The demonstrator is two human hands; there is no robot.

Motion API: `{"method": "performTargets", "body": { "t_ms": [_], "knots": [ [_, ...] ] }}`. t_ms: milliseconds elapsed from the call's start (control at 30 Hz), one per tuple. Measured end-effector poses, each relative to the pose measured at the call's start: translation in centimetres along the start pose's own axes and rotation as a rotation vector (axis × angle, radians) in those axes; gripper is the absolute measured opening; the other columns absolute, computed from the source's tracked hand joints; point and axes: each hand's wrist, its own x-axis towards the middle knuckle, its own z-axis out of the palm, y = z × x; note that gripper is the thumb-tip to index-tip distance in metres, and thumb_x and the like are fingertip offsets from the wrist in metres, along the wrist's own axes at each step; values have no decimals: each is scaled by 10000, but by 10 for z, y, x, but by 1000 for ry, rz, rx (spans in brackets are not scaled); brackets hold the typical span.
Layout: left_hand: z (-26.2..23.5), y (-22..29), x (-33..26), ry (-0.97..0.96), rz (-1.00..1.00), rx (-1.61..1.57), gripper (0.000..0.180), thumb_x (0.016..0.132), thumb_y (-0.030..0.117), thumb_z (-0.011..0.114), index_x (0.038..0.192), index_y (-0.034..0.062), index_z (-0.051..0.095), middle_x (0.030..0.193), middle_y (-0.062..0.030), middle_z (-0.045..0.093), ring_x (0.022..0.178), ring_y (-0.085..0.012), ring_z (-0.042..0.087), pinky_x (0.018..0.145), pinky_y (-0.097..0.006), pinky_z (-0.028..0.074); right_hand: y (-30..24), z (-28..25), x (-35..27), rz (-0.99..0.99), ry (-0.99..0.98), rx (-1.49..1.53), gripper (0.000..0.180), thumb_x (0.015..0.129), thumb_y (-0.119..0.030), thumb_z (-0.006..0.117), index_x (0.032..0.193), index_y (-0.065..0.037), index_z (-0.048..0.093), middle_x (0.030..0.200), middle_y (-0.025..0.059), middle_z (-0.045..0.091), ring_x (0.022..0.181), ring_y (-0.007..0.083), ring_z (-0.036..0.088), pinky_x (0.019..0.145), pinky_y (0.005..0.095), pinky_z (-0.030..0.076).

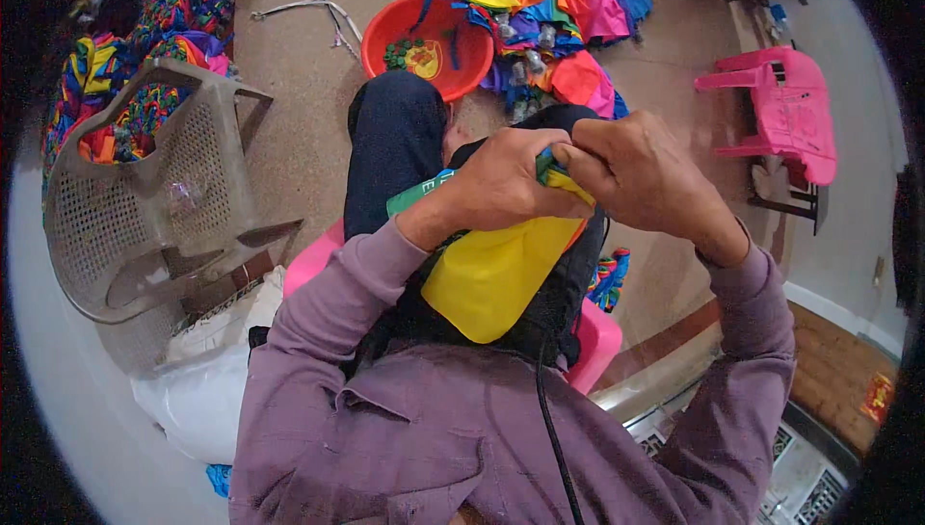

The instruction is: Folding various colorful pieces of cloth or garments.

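Above my lap, a piece of thin, multicoloured cloth [496, 279] is gathered between my two hands. Its yellow panel hangs down over my dark trousers, and a green strip with pale lettering sticks out by my left wrist. My left hand [506, 178] is closed around the bunched top of the cloth. Fingers bent, my right hand [641, 173] pinches the same gathered end, where blue, green and yellow folds show. The two hands meet there, and their fingers hide the exact spot they grip.
Beyond my knees stands a red basin [371, 43] with small green pieces [397, 55] inside. Rainbow cloths [588, 10] with clear plastic parts lie beside it. A grey chair [87, 217] and more cloths [178, 5] are left; a pink chair [800, 116] is right.
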Motion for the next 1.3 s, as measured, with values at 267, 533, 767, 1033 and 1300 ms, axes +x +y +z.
{"method": "performTargets", "body": {
  "t_ms": [267,533,767,1033,1300],
  "knots": [
    [-20,6,-2,-39,-112,109,374,796,229,892,1042,56,671,909,-8,686,850,-97,631,766,-299,521,25,-6,-1,80,-73,313,336,979,-340,677,937,-12,620,745,133,602,687,262,622,615,417,455],
    [-39,7,-2,59,-271,-179,347,802,209,889,1021,62,664,911,27,662,842,-77,618,748,-268,513,56,105,-20,101,-93,1086,588,920,-298,791,1362,-15,526,1238,82,662,1138,175,631,1003,361,518],
    [-41,1,-2,128,-253,-117,384,798,211,892,1074,55,675,951,15,676,873,-87,627,772,-275,521,18,151,-6,180,15,1173,546,906,-230,791,1343,-12,547,1220,76,684,1144,198,652,1021,367,516],
    [-25,-7,-1,121,-37,-47,427,786,203,899,1120,54,678,995,4,682,912,-105,644,811,-273,530,22,145,-23,233,-45,1059,486,900,-206,760,1302,0,580,1178,82,701,1133,215,662,1003,364,522],
    [-26,5,-3,-8,-334,-255,402,795,181,890,1111,51,677,992,3,685,914,-113,641,816,-298,530,58,33,-35,106,-99,576,390,952,-289,723,1201,2,648,1138,149,738,1022,206,712,889,373,557]
  ]
}}
